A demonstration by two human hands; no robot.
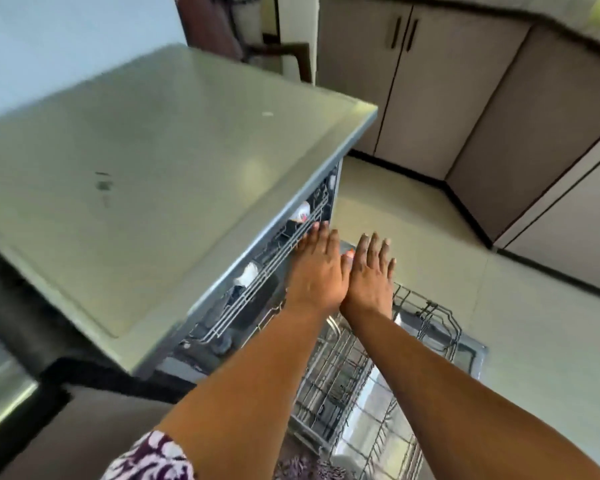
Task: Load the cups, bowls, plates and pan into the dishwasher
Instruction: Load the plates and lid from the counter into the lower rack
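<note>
While cups (300, 213) are already sitting in the upper rack (274, 261), both flat hands, left (317, 271) and right (371, 275), are pressing its front, the lower rack (426, 323) lying pulled out, seemingly empty

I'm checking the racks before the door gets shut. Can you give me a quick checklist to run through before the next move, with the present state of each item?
1. Upper rack pushed in: ok, it sits nearly inside the dishwasher.
2. Left hand flat on the upper rack's front: ok.
3. Right hand free, no grip on anything: ok.
4. Lower rack pushed in: not ok, it is pulled out over the open door.
5. Cups seated in the upper rack: cannot tell, blurred.
6. Pan loaded: cannot tell.
</note>
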